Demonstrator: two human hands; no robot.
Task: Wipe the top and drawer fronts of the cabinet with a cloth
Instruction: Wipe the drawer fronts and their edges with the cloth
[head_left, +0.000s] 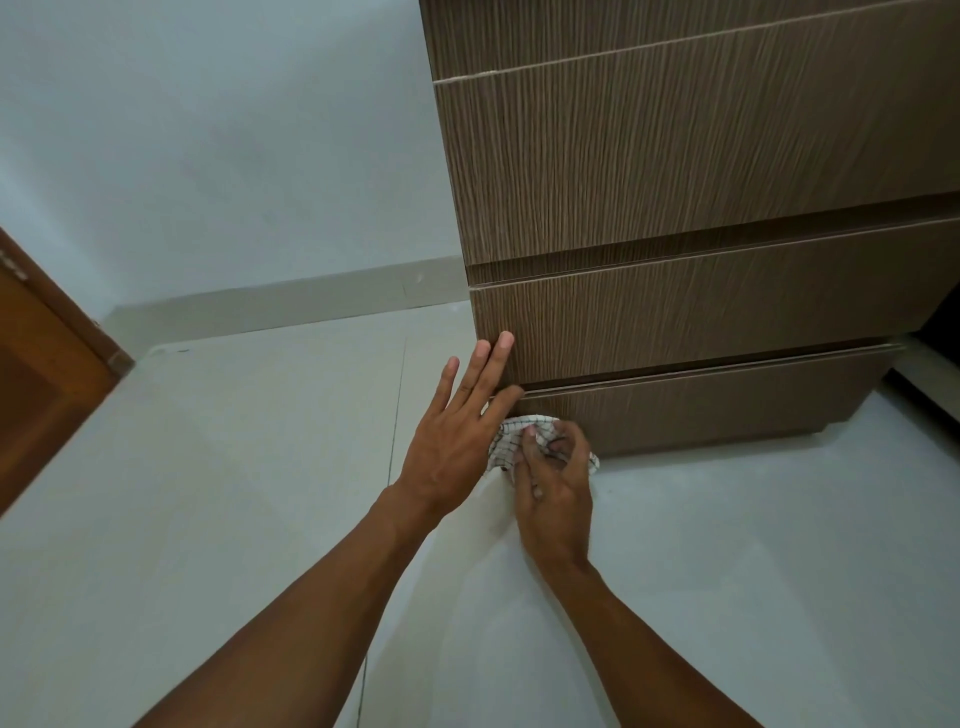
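Cloth (511, 441), bunched in closed right hand (553, 486), presses on bottom drawer (701, 415) front near its left end, w/ left hand (457, 436) open flat on cabinet (675, 171) corner, probably for balance.

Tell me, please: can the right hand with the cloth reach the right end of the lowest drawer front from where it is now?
Probably yes. The right hand presses the checked cloth near the left end of the lowest drawer front, and nothing stands along that front, so the way rightward looks free.
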